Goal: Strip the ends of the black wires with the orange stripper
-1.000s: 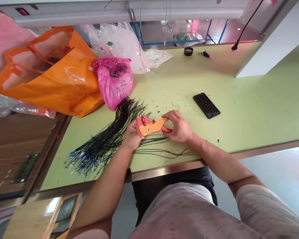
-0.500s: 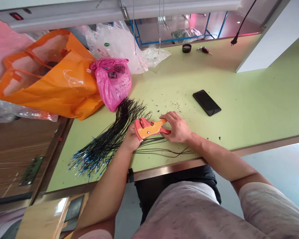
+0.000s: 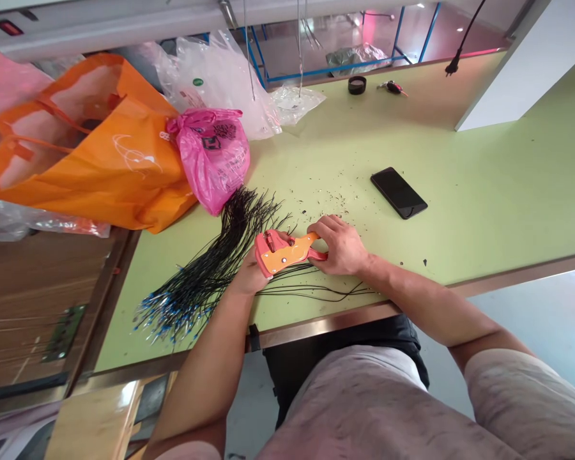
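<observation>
Right hand (image 3: 340,246) curled round stripper (image 3: 290,255) at handle end, stripper held over tabletop (image 3: 498,211), head pointing left; left hand (image 3: 249,275) cupped behind that head, fingers mostly hidden, grip cannot be told; step seems to be stripping wires (image 3: 204,259) bunched beside left hand, next move likely calling for steady squeeze; forearms (image 3: 419,294) angled inward

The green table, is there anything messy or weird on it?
Yes, tiny scraps are scattered over the green table, mostly just beyond the right hand. They look messy because they're loose and strewn about, while most of the black wires lie together in a bundle.
</observation>
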The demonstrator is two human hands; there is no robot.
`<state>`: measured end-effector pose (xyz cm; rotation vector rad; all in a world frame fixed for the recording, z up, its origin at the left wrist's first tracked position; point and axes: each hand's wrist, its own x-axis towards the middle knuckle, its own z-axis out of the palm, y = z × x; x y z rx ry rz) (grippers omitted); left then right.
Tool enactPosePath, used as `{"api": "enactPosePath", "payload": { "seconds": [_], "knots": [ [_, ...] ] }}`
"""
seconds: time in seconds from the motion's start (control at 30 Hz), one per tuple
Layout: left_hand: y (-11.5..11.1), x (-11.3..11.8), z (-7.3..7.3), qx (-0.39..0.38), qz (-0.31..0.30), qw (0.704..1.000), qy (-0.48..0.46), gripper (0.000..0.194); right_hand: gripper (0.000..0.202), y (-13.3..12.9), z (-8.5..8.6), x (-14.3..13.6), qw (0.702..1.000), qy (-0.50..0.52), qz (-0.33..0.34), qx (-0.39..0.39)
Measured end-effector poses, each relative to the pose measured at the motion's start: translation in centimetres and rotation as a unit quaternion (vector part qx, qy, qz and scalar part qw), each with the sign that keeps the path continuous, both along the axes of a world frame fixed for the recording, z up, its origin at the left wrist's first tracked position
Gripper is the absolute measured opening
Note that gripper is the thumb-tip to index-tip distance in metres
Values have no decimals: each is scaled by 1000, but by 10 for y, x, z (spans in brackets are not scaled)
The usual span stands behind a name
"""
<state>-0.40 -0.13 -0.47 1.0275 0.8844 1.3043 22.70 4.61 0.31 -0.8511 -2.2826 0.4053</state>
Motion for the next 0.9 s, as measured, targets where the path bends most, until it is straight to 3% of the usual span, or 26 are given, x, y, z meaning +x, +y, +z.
{"api": "enactPosePath", "payload": {
  "seconds": [0.23,0.7,0.9],
  "knots": [
    [-1,0,4,-26,-11,1000,-12,51,35,0,-5,-2,999,-8,-6,37],
    [-4,-1,1,-31,-14,999,-9,61,40,0,-3,-2,1000,0,-3,28],
    [-4,-2,9,-42,-27,999,-9,57,36,0,-3,0,1000,-15,0,18]
  ]
}}
